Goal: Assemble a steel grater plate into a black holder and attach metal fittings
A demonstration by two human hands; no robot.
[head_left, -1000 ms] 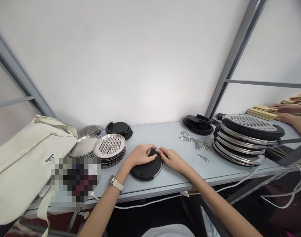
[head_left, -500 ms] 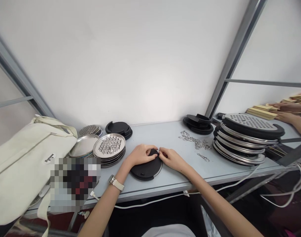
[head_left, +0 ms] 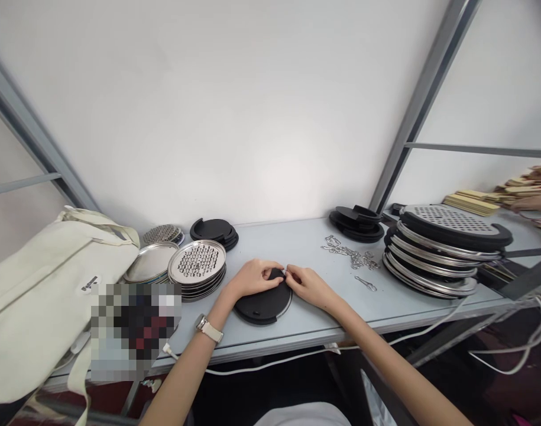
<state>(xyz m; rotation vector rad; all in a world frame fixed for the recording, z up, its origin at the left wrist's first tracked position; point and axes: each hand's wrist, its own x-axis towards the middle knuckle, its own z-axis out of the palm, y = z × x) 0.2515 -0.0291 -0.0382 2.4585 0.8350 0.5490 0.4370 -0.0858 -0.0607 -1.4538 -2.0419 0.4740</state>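
Note:
A black round disc [head_left: 263,306] with a metal rim on its lower right lies on the table in front of me. My left hand [head_left: 255,278] rests over its upper left, with thumb and fingers closed on the far edge. Against the same far edge, to the right, my right hand [head_left: 308,285] pinches with bent fingers. A small shiny bit shows between the fingertips, too small to name. To the right lie a loose metal clip [head_left: 365,283] and a pile of similar clips [head_left: 350,253].
Round metal grater plates [head_left: 197,263] and black discs [head_left: 213,232] are stacked at left, beside a cream bag [head_left: 44,302]. A tall stack of graters [head_left: 447,248] stands at right, near black parts [head_left: 356,223]. Beyond the frame post, a person's hand [head_left: 534,203] is near yellowish strips.
My hands and the black disc have hardly moved. The other person's hands have drawn away to the right, leaving only part of a hand in view.

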